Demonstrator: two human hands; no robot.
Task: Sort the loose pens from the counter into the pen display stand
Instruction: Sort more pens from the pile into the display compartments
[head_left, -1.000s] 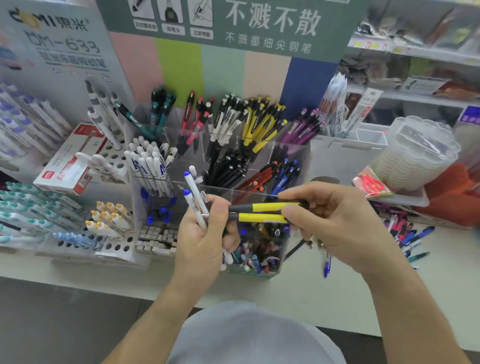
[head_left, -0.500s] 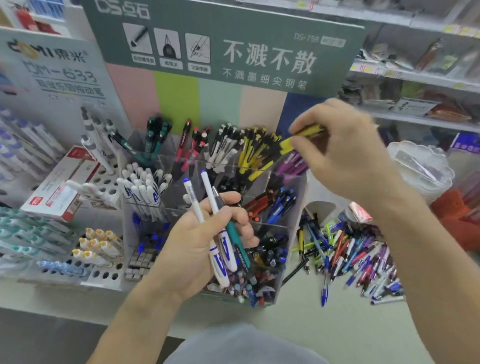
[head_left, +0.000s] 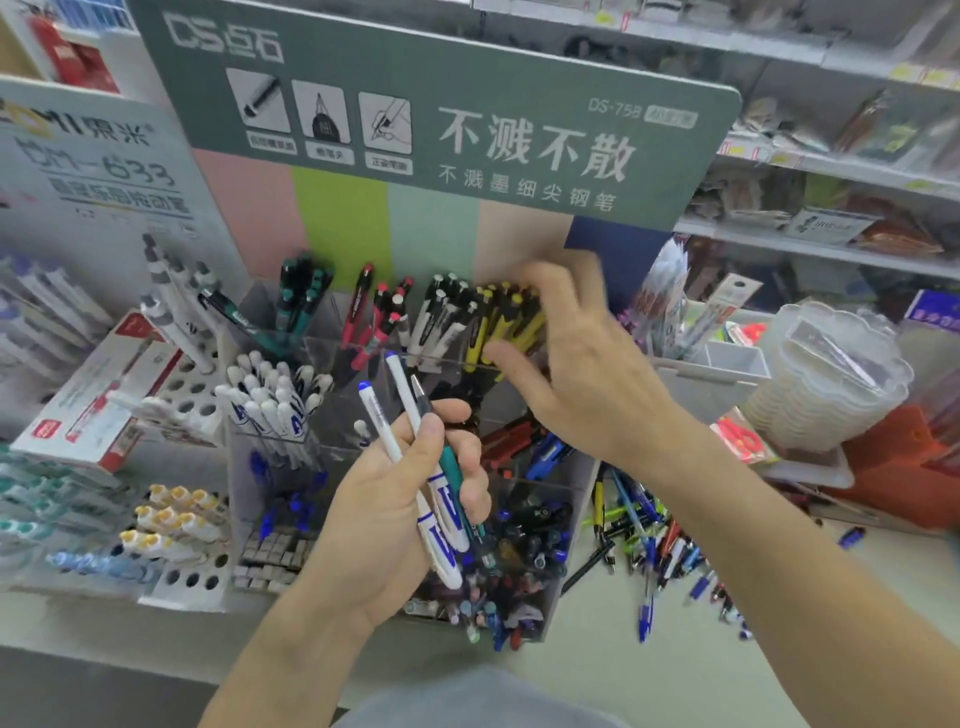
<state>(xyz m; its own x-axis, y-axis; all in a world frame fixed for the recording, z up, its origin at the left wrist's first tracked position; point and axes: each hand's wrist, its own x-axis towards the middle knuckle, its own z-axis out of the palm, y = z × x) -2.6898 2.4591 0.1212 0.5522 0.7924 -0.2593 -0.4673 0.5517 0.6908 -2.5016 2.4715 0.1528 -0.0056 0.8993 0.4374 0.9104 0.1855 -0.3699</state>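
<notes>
A clear tiered pen display stand (head_left: 577, 493) holds pens sorted by colour. My left hand (head_left: 384, 509) grips two white pens with blue caps (head_left: 387, 421) and a teal pen (head_left: 453, 467) in front of the stand. My right hand (head_left: 587, 374) reaches into the back row. Its blurred fingers and thumb pinch the yellow-and-black pens (head_left: 501, 319) at the yellow compartment. A heap of loose pens (head_left: 660, 545) lies on the counter to the right of the stand.
A white rack with round holes (head_left: 179, 400) and a red-and-white box (head_left: 88, 400) stand at the left. A stack of clear plastic lids (head_left: 826, 379) and an orange item (head_left: 904, 467) sit at the right. A green sign (head_left: 441, 119) rises behind the stand.
My right hand carried the yellow pens away from my left hand, up and back, then down to the yellow compartment. My left hand kept the white and teal pens and rose slightly.
</notes>
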